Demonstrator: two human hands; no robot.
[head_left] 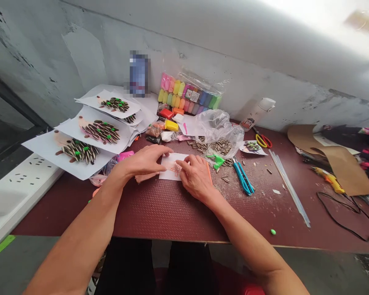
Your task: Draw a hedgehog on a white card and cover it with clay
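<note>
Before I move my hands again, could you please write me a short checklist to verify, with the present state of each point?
1. Left hand open, thumb and fingers apart: ok.
2. Small white rectangular paper card lying flat: ok.
3. Right hand, grip free of small pieces: cannot tell; the fingers hide it.
4. Maroon textured table clean to the right of the right hand: not ok; dark striped seeds and pale scraps lie scattered.
5. Long teal-handled tool apart from both hands: ok.
6. Yellow-and-orange glue gun cool: cannot tell by sight.
</note>
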